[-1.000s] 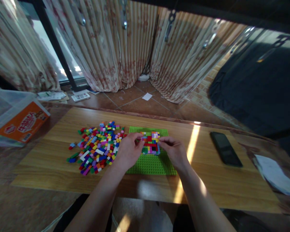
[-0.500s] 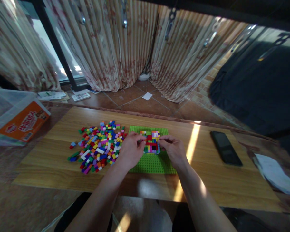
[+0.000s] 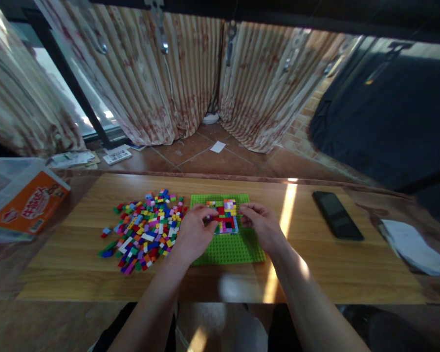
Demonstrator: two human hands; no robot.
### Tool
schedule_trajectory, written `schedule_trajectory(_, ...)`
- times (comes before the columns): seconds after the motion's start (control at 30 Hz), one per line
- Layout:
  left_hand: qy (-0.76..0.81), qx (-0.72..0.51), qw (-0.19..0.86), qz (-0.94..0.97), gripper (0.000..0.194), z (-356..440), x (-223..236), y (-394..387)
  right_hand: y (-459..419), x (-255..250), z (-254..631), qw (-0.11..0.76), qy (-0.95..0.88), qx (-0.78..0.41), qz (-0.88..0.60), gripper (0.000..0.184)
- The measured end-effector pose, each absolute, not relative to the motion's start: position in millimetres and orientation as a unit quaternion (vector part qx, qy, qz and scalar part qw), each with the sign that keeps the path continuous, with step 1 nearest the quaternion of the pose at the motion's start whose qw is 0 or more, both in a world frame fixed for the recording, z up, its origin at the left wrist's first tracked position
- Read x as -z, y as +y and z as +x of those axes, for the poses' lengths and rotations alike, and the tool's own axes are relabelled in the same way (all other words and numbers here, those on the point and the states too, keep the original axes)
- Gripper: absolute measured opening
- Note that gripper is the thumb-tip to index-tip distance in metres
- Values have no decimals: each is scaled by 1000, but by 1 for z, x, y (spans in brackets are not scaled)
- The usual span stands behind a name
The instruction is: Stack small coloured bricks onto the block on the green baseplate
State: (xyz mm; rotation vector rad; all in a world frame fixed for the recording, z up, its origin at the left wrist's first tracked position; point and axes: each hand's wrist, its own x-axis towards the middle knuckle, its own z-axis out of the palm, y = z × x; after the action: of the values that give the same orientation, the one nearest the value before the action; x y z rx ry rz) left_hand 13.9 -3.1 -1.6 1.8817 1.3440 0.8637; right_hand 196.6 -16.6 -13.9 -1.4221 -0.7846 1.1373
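A green studded baseplate (image 3: 238, 250) lies on the table, with a flat build of coloured toy bricks (image 3: 225, 221) on its far half. My left hand (image 3: 196, 230) reaches over the plate's left side, its bent index finger and thumb at the build's left edge. Whatever lies between those fingertips is too small to make out. To the right of the build, my right hand (image 3: 262, 224) hovers over the plate with fingers curled and thumb close to the index finger. Any small piece in it is hidden. A spread pile of loose bricks (image 3: 146, 230) lies left of the plate.
The wooden table (image 3: 311, 274) carries a black phone (image 3: 338, 215) on the right. Papers (image 3: 418, 247) lie beyond its right end. A clear plastic box (image 3: 12, 171) with an orange label stands off the left end. Curtains (image 3: 183, 83) hang behind.
My right hand has drawn slightly away from the build's right edge. My left hand stays at the left edge. The whole view has shifted a little.
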Motion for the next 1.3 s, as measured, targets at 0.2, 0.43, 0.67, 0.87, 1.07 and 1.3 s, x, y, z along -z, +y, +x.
schedule_trajectory(0.2, 493, -331, 317, 740, 19, 23, 4, 0, -13, 16, 196, 570, -287, -468, -612, 23)
schedule_trajectory(0.43, 466, -327, 295, 767, 20, 27, 6, -3, -15, 16, 204, 570, -265, -442, -640, 23)
schedule_trajectory(0.67, 564, -347, 226, 715, 25, -25, -4, 17, -16, 20, 213, 583, -284, -389, -655, 26)
schedule_trajectory(0.87, 701, -227, 107, 667, 33, -83, -10, 31, -18, 19, 214, 576, -282, -397, -657, 27)
schedule_trajectory(1.07, 672, -160, 58, 721, 34, -90, -7, 27, -17, 21, 212, 578, -290, -408, -644, 30)
schedule_trajectory(1.3, 664, -136, 44, 734, 29, -85, -5, 28, -17, 23, 211, 580, -283, -407, -646, 31)
